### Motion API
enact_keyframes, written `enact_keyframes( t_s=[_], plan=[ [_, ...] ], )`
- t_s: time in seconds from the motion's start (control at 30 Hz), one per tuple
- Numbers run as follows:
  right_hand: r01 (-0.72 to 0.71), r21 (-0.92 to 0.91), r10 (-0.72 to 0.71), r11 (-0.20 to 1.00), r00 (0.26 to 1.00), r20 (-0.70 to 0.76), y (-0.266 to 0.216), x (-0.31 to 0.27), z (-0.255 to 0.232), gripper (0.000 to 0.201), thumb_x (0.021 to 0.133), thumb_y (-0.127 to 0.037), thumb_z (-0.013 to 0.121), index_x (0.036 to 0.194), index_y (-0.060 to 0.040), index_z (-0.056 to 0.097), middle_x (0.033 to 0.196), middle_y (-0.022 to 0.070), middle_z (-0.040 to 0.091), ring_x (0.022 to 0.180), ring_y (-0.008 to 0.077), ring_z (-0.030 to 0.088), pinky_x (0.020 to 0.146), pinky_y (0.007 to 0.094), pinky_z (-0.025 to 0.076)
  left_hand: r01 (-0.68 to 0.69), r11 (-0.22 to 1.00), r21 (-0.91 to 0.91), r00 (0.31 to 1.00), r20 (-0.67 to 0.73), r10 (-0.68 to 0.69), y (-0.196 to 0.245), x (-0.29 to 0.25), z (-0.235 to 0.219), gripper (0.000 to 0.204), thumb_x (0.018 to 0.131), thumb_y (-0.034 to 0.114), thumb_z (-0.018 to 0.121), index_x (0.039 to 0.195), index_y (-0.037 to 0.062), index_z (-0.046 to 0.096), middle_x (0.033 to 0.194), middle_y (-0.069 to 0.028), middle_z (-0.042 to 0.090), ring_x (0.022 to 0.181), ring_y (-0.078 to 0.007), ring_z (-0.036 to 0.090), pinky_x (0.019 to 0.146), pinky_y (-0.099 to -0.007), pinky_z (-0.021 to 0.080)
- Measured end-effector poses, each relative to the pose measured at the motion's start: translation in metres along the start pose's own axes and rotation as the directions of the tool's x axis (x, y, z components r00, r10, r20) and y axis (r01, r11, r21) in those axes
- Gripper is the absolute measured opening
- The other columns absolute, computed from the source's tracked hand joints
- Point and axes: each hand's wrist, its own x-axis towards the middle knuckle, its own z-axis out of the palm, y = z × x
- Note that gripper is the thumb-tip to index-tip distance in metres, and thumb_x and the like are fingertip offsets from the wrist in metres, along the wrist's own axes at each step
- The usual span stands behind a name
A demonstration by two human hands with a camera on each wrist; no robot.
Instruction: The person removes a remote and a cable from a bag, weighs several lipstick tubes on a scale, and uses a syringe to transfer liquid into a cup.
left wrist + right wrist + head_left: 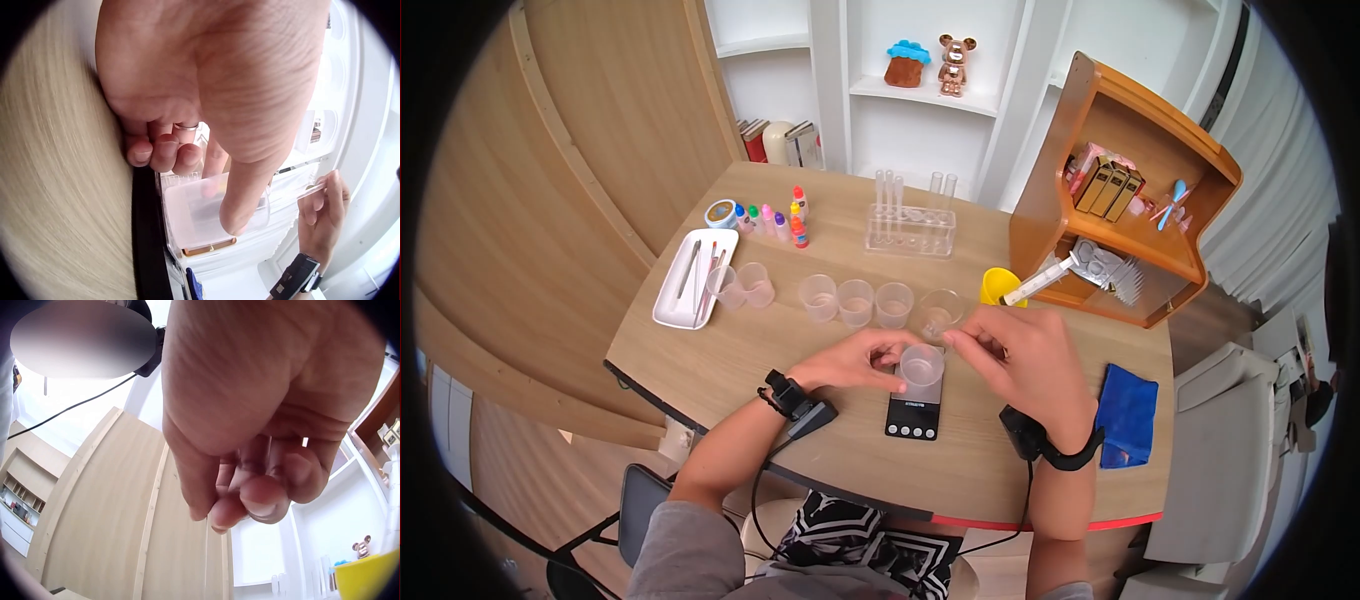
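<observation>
My left hand grips a clear plastic cup between thumb and index finger, the other fingers curled. This cup stands on a small black scale; in the left wrist view the thumb lies on the near side of the cup. Above and to the right of it, my right hand pinches a thin clear rod, seen in the left wrist view. The right wrist view shows the fingers of the right hand bent together, with the rod not clearly visible.
Clear cups stand in a row behind the scale. Farther back are a test-tube rack and small colored bottles. A white tray is at left; a yellow cup, wooden shelf and blue cloth are at right.
</observation>
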Motion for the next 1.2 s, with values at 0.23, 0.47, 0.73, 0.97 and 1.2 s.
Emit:
enact_keyframes(
  t_s=[0.23, 0.47, 0.73, 0.97, 1.2],
  plan=[
    [0.054, -0.036, -0.057, 0.998, 0.994, -0.091, -0.001, 0.003, 0.009, 0.02, 0.091, -0.018, 0.07, 0.079, -0.0054, 0.061, 0.061, 0.0115, 0.058, 0.053, 0.0324, 0.056, 0.05, 0.0416, 0.042, 0.018, 1.0, -0.018, 1.0, 0.012, -0.018, 0.001, 0.0, 0.0, 0.055, 0.082, 0.006, 0.08, 0.133, 0.0107, 0.063, 0.076, 0.0091, 0.031, 0.071, -0.0051, 0.033, 0.066, -0.023, 0.03],
    [0.054, 0.016, -0.053, 0.998, 0.998, -0.043, -0.003, 0.003, 0.01, 0.02, 0.09, -0.016, 0.07, 0.077, -0.0056, 0.059, 0.06, 0.0105, 0.059, 0.051, 0.0312, 0.056, 0.049, 0.0406, 0.041, 0.0, 1.0, -0.001, 1.0, 0.014, 0.0, 0.001, 0.0, -0.002, 0.055, 0.082, 0.007, 0.081, 0.135, 0.0113, 0.062, 0.075, 0.0089, 0.031, 0.07, -0.0052, 0.034, 0.066, -0.023, 0.031],
    [0.088, 0.039, -0.086, 0.995, 0.995, -0.046, -0.002, 0.006, 0.015, 0.019, 0.088, -0.013, 0.071, 0.076, -0.0057, 0.058, 0.059, 0.0092, 0.058, 0.049, 0.0294, 0.055, 0.048, 0.0388, 0.041, -0.028, 1.0, 0.0, 0.999, 0.017, 0.028, -0.007, 0.0, -0.002, 0.058, 0.083, 0.008, 0.081, 0.137, 0.0113, 0.061, 0.074, 0.0087, 0.03, 0.069, -0.0054, 0.033, 0.064, -0.0236, 0.031],
    [0.083, 0.019, -0.082, 0.996, 0.995, -0.062, -0.006, 0.005, 0.014, 0.02, 0.088, -0.013, 0.072, 0.076, -0.0054, 0.058, 0.059, 0.0088, 0.058, 0.048, 0.0279, 0.054, 0.048, 0.0372, 0.04, 0.036, 0.999, -0.023, 0.999, 0.022, -0.035, -0.004, 0.0, -0.003, 0.047, 0.081, 0.004, 0.082, 0.124, 0.0065, 0.061, 0.081, 0.0082, 0.034, 0.076, -0.0058, 0.034, 0.068, -0.0236, 0.031],
    [0.03, 0.007, -0.029, 1.0, 0.997, -0.07, -0.007, 0.005, 0.011, 0.02, 0.087, -0.014, 0.074, 0.075, -0.005, 0.06, 0.06, 0.0087, 0.06, 0.048, 0.0259, 0.055, 0.048, 0.0355, 0.04, -0.018, 1.0, -0.003, 0.999, 0.033, 0.018, -0.007, 0.002, -0.003, 0.054, 0.083, 0.01, 0.081, 0.135, 0.0127, 0.063, 0.074, 0.0091, 0.03, 0.069, -0.0048, 0.033, 0.064, -0.023, 0.031]
  ],
)
